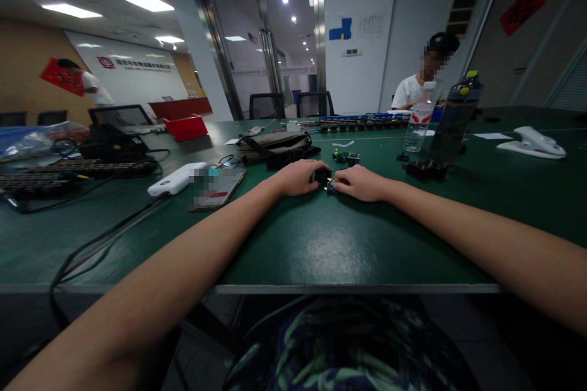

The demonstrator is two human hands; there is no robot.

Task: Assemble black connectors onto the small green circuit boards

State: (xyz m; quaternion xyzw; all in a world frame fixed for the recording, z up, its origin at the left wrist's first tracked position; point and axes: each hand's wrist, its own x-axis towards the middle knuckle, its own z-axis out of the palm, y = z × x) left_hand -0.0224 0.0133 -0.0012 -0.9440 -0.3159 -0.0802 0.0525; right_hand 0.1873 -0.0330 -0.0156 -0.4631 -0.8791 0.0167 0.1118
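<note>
My left hand is closed on a small black plastic part, held low over the green table. Facing it, my right hand pinches a small green circuit board with brass-coloured prongs. The two pieces are close together between my fingertips; whether they touch is too small to tell. Just beyond my hands lie more green circuit boards in a loose group. Several black plastic parts sit on the table to the right of my right hand.
A phone, a white power bank with a cable and a grey-brown bag lie left. A water bottle, a dark drinking bottle and a white device stand right. Behind them sits a person.
</note>
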